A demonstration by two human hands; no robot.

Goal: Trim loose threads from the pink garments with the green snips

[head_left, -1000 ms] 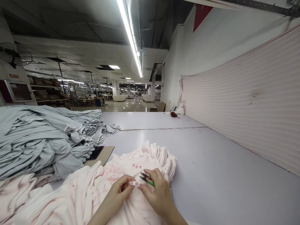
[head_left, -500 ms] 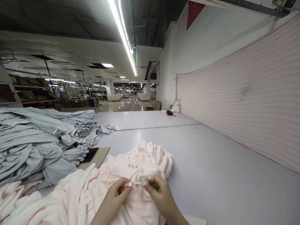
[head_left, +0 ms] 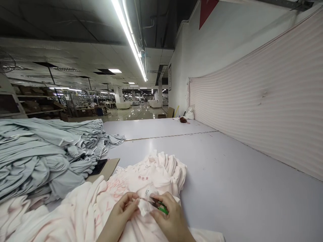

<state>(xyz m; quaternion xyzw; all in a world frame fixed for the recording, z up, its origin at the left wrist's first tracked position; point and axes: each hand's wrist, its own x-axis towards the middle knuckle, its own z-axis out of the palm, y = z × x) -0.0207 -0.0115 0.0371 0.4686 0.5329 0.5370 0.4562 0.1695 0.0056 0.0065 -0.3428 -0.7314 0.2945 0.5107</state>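
Observation:
My left hand pinches the edge of a pale pink garment between thumb and fingers. In my right hand is a pair of green-handled thread snips, whose dark blades point left toward the pinched cloth. The blade tips lie close to the fabric edge; whether they touch it I cannot tell. Beneath both hands spreads a heap of pink garments with red print. A row of small pinkish buttons shows on the cloth just beyond my hands.
Grey-blue garments are piled high at the left. A dark phone lies on a piece of brown cardboard beside them. The pale table stretches right to a striped pink cloth. A dark reddish bundle sits at the far end.
The button strip between my hands has turned, and its white underside now shows. The snips have opened into clearer view, with their blades nearer my left fingers.

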